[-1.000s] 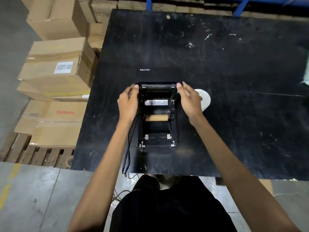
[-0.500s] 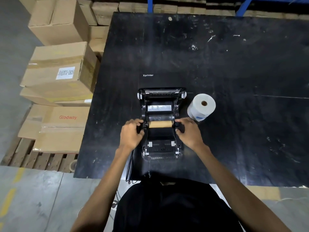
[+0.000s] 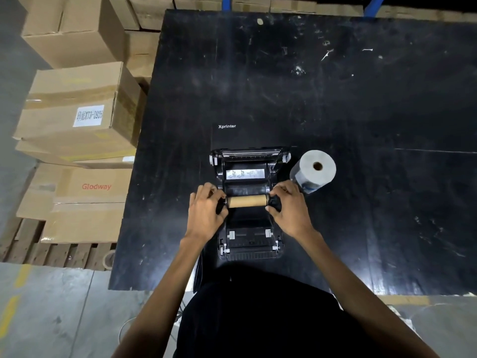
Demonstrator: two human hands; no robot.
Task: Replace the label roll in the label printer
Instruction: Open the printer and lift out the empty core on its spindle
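The left hand point(image 3: 206, 213) and right hand point(image 3: 289, 208) each pinch a black end piece of the spindle that carries the empty cardboard core point(image 3: 247, 201), fingers curled closed around it. The core lies crosswise over the open bay of the black label printer point(image 3: 249, 244), whose lid is tipped back away from the person. Just right of the printer's lid a fresh white label roll point(image 3: 313, 167) rests on the black table point(image 3: 361, 99). Left of the printer, beyond the table's edge, cardboard boxes point(image 3: 77, 109) are stacked on a wooden pallet point(image 3: 51, 251).
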